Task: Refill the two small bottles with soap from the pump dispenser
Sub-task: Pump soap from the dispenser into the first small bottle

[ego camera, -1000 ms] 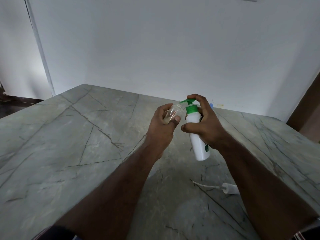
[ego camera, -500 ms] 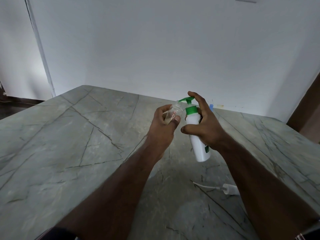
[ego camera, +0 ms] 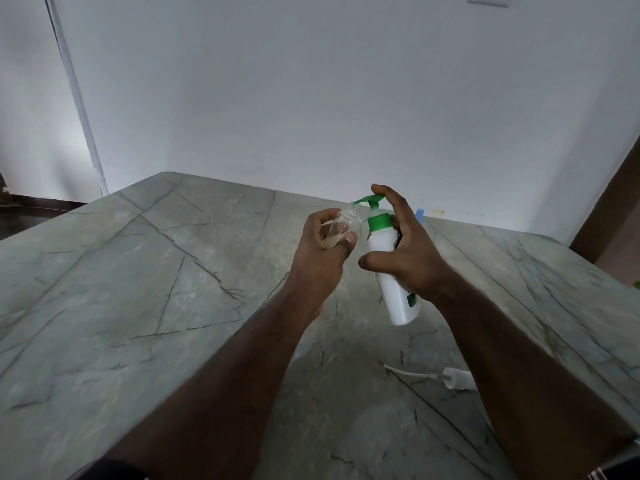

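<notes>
My left hand (ego camera: 320, 245) grips a small clear bottle (ego camera: 343, 225), tilted with its open mouth toward the green nozzle. A little pale liquid lies in its lower part. My right hand (ego camera: 403, 251) holds a white pump dispenser (ego camera: 393, 282) with a green collar and green pump head (ego camera: 370, 200), lifted above the table. The forefinger rests on top of the pump head, which stands raised. The nozzle tip touches the small bottle's mouth. A second small bottle is not in sight.
A grey marble table (ego camera: 138, 289) stretches under both arms. A small white cap with a thin dip tube (ego camera: 446, 377) lies near my right forearm. A small blue object (ego camera: 419, 214) sits at the table's far edge by the white wall.
The pump head has risen from pressed down to fully raised, and my right forefinger has lifted with it. Both bottles stay in the same place.
</notes>
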Available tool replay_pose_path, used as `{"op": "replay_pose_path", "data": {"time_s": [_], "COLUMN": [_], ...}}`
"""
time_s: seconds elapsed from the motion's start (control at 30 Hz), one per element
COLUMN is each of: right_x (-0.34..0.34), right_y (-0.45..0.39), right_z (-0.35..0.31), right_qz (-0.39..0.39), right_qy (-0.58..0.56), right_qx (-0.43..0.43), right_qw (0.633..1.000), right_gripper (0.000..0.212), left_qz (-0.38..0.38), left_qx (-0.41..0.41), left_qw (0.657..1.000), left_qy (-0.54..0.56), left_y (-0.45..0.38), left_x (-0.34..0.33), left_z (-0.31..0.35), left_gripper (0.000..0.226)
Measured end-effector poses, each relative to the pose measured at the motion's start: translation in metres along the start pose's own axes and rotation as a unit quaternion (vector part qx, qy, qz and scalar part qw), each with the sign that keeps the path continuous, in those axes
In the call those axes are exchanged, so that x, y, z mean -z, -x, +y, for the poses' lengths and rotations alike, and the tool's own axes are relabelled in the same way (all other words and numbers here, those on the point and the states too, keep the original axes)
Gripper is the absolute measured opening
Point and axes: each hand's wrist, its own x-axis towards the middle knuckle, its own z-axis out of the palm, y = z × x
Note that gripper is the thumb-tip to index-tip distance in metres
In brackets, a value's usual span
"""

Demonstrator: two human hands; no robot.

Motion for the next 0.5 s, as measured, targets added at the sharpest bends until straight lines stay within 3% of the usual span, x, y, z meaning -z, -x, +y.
{"op": "replay_pose_path", "data": {"time_s": [0.33,0.5], "right_x": [0.0051,0.0011], "right_y": [-0.0024,-0.0028], "right_z": [0.0023,0.0031], "right_qz": [-0.007,-0.008], "right_qy": [0.038,0.036], "right_qx": [-0.002,-0.003], "right_qw": [0.999,0.999], "right_gripper": [0.091,0.098], "left_qz": [-0.003,0.008], "left_qx": [-0.011,-0.014], "left_qw": [0.999,0.999], "left_qy": [-0.035,-0.030], "left_y": [-0.0012,-0.0019], "left_x": [-0.0012,-0.0003], "left_z": [-0.0027,-0.0036], "left_gripper": [0.043,0.044]}}
